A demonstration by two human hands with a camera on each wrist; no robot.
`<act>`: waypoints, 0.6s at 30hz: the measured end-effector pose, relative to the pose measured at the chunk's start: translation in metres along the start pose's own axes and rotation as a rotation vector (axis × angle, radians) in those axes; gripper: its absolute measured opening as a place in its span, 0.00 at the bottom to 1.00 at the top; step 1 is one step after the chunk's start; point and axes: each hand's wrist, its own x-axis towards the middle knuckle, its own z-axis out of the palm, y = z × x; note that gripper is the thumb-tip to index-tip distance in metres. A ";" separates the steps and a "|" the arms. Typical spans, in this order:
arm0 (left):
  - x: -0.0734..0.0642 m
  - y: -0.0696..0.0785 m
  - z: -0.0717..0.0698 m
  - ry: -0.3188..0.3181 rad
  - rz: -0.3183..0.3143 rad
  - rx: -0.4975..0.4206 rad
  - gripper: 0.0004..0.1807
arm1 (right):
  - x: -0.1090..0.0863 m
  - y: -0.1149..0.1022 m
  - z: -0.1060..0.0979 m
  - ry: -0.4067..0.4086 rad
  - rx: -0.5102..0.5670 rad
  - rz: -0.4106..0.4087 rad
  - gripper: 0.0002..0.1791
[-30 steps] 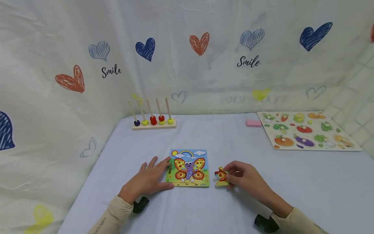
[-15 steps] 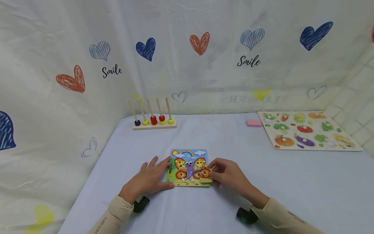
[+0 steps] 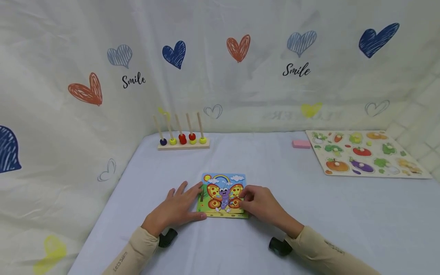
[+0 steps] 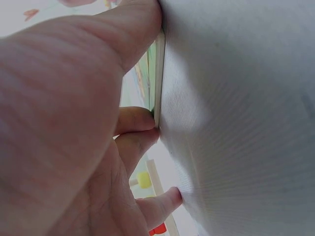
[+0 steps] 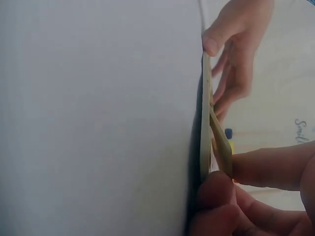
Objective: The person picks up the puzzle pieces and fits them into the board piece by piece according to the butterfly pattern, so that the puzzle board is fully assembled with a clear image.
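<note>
A square butterfly jigsaw puzzle (image 3: 223,195) lies on the white cloth, its picture facing up. My left hand (image 3: 174,209) rests at its left side with fingers spread, the thumb at the lower left corner and fingertips against the edge. At the lower right of the picture, my right hand (image 3: 264,204) pinches a jigsaw piece (image 5: 222,150) between thumb and fingers. In the right wrist view the piece leans at an angle over the board (image 5: 205,118), one end low and the pinched end raised. Fingers partly cover it in the head view.
A wooden peg stand (image 3: 183,146) with coloured beads stands at the back left. Towards the back right lie a pink block (image 3: 301,144) and a vegetable peg puzzle board (image 3: 368,154). Behind the table hangs a white curtain (image 3: 206,76) printed with hearts.
My right hand has carried the jigsaw piece leftward from beside the puzzle onto its lower right part. The left hand stays at the puzzle's left edge. The head view has shifted slightly.
</note>
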 end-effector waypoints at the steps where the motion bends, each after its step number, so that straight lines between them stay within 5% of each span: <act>1: 0.000 0.000 0.000 -0.002 -0.001 0.002 0.51 | 0.001 -0.001 0.000 -0.009 -0.010 -0.006 0.05; 9: 0.000 -0.003 0.001 -0.006 0.004 0.007 0.51 | 0.008 -0.007 0.005 -0.046 -0.101 -0.001 0.08; 18: 0.001 -0.006 0.004 0.011 0.011 0.008 0.52 | 0.011 -0.003 0.009 -0.060 -0.137 -0.084 0.11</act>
